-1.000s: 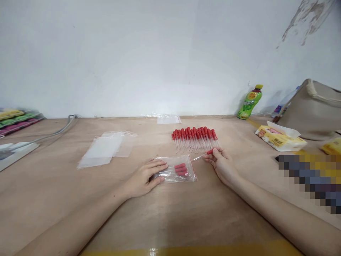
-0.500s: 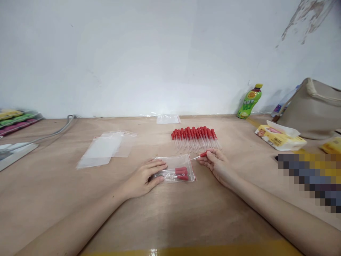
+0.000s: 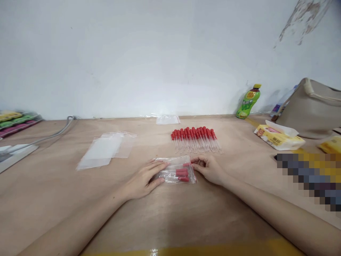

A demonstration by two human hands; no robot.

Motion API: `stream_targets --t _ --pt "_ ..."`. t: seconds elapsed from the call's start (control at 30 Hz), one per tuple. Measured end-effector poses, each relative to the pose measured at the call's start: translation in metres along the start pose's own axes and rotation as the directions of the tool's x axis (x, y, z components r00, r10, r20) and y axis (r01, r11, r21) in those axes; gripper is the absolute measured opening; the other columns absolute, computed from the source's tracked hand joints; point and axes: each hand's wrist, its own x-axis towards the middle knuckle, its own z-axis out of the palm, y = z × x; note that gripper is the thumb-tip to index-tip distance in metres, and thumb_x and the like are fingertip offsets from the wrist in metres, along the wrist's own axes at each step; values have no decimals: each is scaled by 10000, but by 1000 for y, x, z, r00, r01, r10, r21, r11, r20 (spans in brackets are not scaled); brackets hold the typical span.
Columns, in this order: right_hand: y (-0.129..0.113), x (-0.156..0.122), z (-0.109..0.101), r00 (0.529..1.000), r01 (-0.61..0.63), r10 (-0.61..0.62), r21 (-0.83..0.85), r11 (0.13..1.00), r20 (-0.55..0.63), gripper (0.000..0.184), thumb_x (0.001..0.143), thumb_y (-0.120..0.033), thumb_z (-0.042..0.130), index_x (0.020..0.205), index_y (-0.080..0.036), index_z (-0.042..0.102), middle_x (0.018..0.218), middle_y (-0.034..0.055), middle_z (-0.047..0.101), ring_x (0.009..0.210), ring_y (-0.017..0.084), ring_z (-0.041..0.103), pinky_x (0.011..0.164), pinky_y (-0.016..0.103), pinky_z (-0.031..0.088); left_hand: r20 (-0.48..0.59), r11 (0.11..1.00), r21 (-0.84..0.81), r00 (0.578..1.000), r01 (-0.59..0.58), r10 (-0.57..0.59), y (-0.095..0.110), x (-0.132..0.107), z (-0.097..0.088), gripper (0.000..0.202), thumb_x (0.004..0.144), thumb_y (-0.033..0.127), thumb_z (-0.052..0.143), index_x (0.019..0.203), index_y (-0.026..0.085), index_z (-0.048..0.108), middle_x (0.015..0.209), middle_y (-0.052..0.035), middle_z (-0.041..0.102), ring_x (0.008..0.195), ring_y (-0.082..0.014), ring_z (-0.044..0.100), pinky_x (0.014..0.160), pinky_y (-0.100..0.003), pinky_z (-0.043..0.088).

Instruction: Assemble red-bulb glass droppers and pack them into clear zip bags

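A clear zip bag (image 3: 170,170) with a red line along its right-hand opening lies flat before me. Inside it are several clear droppers with red rubber bulbs (image 3: 182,172). My left hand (image 3: 146,177) rests on the bag's left end, fingers stretched and thumb apart. At the opening, my right hand (image 3: 206,168) pinches the red bulb of another dropper (image 3: 187,164); most of this dropper is inside the bag, and my fingertips partly hide its end. Just behind the bag, a row of loose droppers (image 3: 195,137) lies with red bulbs toward the wall.
Flat clear bags (image 3: 101,151) lie overlapped at left, and another bag (image 3: 167,120) sits by the wall. Right of the droppers stand a green bottle (image 3: 248,103), a tissue pack (image 3: 278,137) and a beige handbag (image 3: 311,110). A grey cable (image 3: 57,132) runs at far left.
My right hand has moved left to the bag's opening, and the dropper it pinches has slid into the bag almost up to the end of its bulb. My left hand stays on the bag.
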Motion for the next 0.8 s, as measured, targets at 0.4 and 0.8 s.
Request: stream_targets --t 0.4,0.8 --pt "2 4 4 970 -92 20 289 953 241 197 702 -316 594 850 -195 643 697 -11 609 584 103 505 550 216 404 -38 1000 -7 999 -16 15 1 0 0 466 872 303 432 1322 238 327 1287 -64 467 1186 -212 418 1016 -429 317" --pt "0 4 7 969 -146 72 310 940 238 366 590 -252 696 945 -184 634 547 -59 543 450 63 436 433 172 364 -19 1000 2 1000 2 -2 -1 0 1 463 873 306 426 1321 231 335 1300 -73 450 1207 -214 393 1017 -430 316"
